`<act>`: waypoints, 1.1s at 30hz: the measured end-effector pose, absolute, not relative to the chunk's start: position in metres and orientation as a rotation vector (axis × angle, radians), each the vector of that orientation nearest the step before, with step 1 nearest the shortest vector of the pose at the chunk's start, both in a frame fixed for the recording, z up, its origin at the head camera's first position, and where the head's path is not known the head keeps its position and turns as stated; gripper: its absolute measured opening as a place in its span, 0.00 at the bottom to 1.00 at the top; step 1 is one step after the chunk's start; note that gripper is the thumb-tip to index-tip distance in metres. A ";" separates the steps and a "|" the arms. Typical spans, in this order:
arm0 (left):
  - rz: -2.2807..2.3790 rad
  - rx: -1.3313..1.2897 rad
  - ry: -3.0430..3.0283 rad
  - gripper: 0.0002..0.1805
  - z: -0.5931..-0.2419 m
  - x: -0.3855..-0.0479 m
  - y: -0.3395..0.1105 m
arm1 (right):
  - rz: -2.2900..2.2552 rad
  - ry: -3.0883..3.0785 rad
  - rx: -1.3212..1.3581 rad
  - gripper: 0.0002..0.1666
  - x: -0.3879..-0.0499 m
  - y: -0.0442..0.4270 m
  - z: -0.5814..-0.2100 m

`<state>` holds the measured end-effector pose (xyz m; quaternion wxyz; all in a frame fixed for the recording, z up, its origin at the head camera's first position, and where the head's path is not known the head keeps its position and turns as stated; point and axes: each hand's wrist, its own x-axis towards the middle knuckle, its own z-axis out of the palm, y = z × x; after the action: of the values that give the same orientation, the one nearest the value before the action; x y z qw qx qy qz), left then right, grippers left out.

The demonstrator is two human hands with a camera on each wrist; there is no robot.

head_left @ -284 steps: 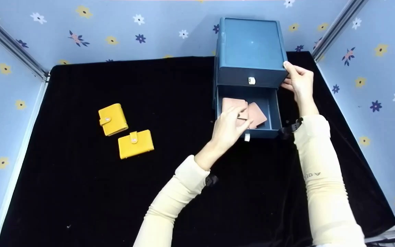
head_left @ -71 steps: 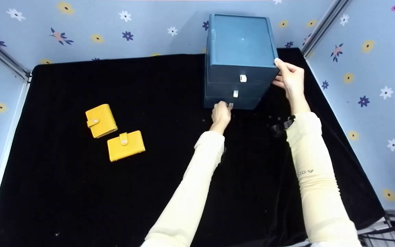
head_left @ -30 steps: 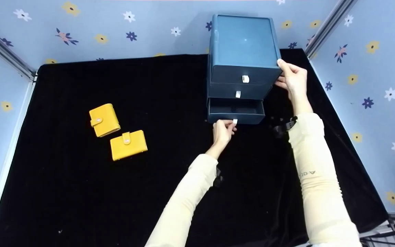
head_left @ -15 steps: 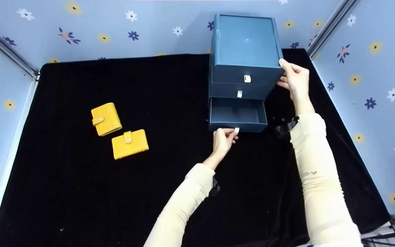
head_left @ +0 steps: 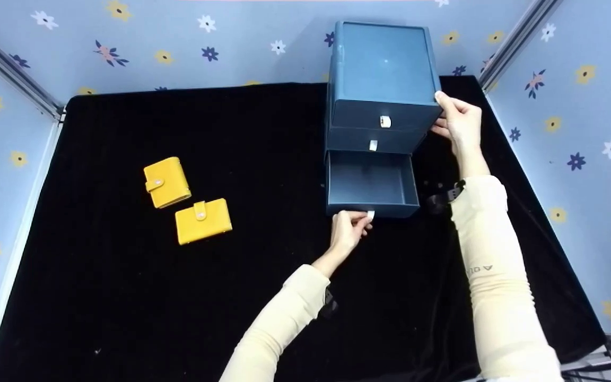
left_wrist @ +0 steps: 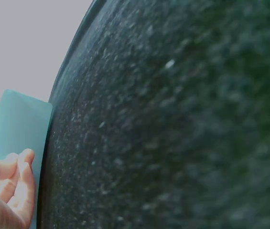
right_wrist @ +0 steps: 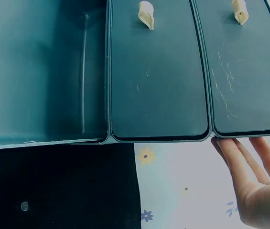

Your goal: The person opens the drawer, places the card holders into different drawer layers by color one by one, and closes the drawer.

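Note:
A blue cabinet (head_left: 387, 63) with three stacked drawers stands at the back right. Its bottom drawer (head_left: 372, 180) is pulled out, with a bare floor in view. My left hand (head_left: 345, 231) pinches the white pull tab (head_left: 371, 215) on that drawer's front; the left wrist view shows thumb and fingertips meeting by the drawer front (left_wrist: 22, 119). Against the cabinet's right side my right hand (head_left: 462, 122) presses, thumb at the top front corner. In the right wrist view its fingers (right_wrist: 240, 164) are mostly straight. The upper drawers (right_wrist: 158, 71) are closed, hiding their insides.
Two yellow snap-strap card holders (head_left: 167, 183) (head_left: 203, 222) lie on the black cloth (head_left: 125, 297) to the left. A flower-patterned blue wall (head_left: 263, 48) rises behind the cabinet, and another wall (head_left: 576, 159) stands at the right.
Earlier the middle drawer stood out with pink card holders inside and my left hand among them; it is closed now. My left hand has since drawn the bottom drawer toward me. The right hand stays.

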<state>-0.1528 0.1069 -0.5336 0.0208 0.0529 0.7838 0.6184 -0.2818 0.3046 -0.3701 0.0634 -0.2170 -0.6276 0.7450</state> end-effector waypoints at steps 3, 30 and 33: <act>1.908 0.192 2.429 0.06 -0.534 -0.148 0.107 | 2.250 -1.893 -0.655 0.15 -0.282 0.305 -0.370; 1.757 0.324 2.434 0.09 -0.531 -0.136 0.093 | 2.256 -1.890 -0.650 0.15 -0.280 0.304 -0.369; 1.697 0.350 2.476 0.10 -0.529 -0.134 0.088 | 2.254 -1.889 -0.649 0.15 -0.280 0.303 -0.369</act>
<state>-0.1345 0.0882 -0.5290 0.0595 0.1155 0.8178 0.5606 -0.2802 0.3030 -0.3688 0.0649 -0.2152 -0.6257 0.7470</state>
